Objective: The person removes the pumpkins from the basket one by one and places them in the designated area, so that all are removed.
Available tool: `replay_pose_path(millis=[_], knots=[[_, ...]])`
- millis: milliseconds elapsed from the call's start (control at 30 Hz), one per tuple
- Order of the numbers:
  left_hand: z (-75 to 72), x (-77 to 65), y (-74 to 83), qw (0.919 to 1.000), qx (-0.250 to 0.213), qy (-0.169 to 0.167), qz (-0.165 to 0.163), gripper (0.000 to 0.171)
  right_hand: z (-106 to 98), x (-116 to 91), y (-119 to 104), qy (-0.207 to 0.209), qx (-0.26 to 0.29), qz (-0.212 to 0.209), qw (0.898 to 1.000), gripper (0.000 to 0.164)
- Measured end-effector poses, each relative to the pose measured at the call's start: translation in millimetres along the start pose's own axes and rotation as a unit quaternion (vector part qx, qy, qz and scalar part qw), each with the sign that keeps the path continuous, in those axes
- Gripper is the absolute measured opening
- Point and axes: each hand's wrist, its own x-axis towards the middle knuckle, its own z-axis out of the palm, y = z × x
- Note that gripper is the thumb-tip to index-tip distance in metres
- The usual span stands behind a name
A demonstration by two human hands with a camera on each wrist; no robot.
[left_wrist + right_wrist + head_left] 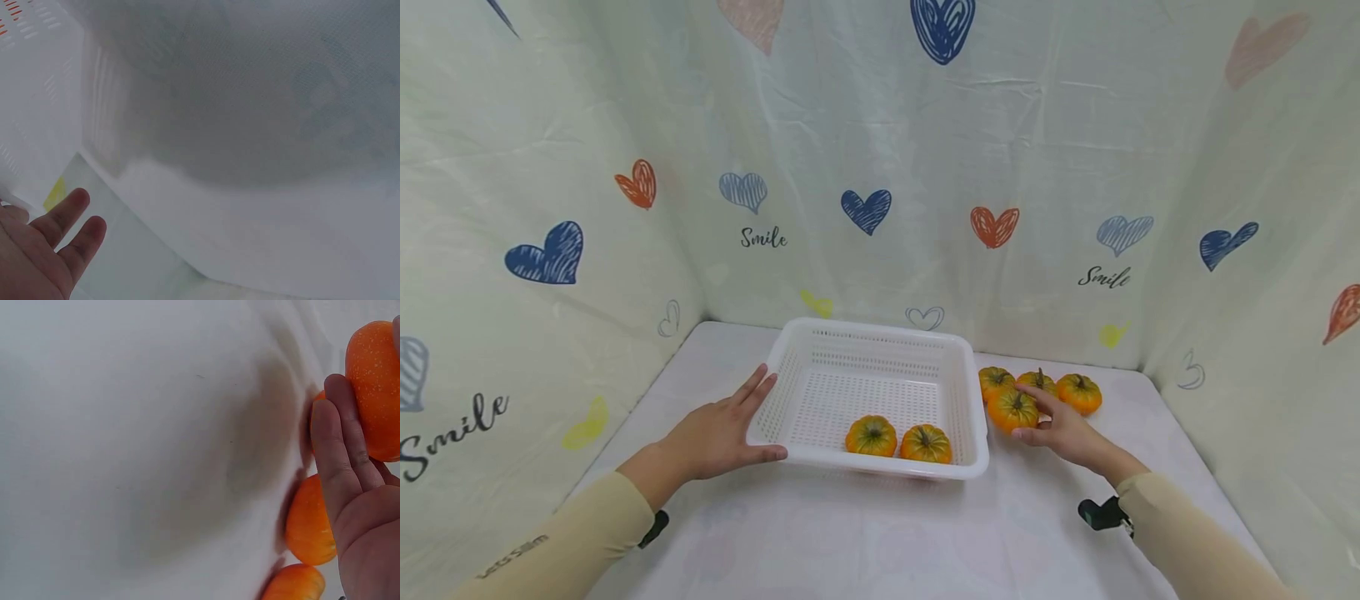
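Note:
A white perforated plastic basket (868, 464) sits on the table, with one small orange-and-green pumpkin (871, 436) and another small pumpkin (927, 444) inside near its front wall. My left hand (718, 433) rests against the basket's left side, fingers extended and thumb at the front left corner. To the right of the basket, my right hand (1067, 429) holds a small pumpkin (377, 390) between thumb and fingers. Behind it, other small pumpkins (1079, 393) lie close together; the right wrist view shows their orange sides (310, 522) beside the hand.
A white cloth covers the table (850, 542). Pale curtains (880, 125) printed with hearts and "Smile" enclose the back and both sides. A dark wrist device (1101, 514) shows below the right wrist.

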Motion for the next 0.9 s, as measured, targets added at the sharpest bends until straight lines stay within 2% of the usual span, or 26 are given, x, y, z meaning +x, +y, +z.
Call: replay_pose_path(millis=[233, 433, 633, 900], knots=[[-3.4, -0.6, 2.0, 1.0, -0.005, -0.006, -0.002, 0.12, 14, 1, 13, -0.013, -0.016, -0.003, 1.0, 0.09], [-3.1, -1.3, 1.9, 1.0, -0.004, -0.005, 0.001, 0.119, 22, 1, 11, -0.018, -0.024, 0.01, 0.999, 0.088], [-3.4, -1.2, 2.2, 1.0, -0.006, -0.003, 0.0, 0.12, 27, 2, 10, -0.01, -0.028, 0.006, 1.0, 0.086], [-2.3, -1.2, 1.2, 1.0, -0.006, 0.0, 0.004, 0.119, 31, 6, 15, -0.007, -0.011, 0.015, 1.0, 0.089]])
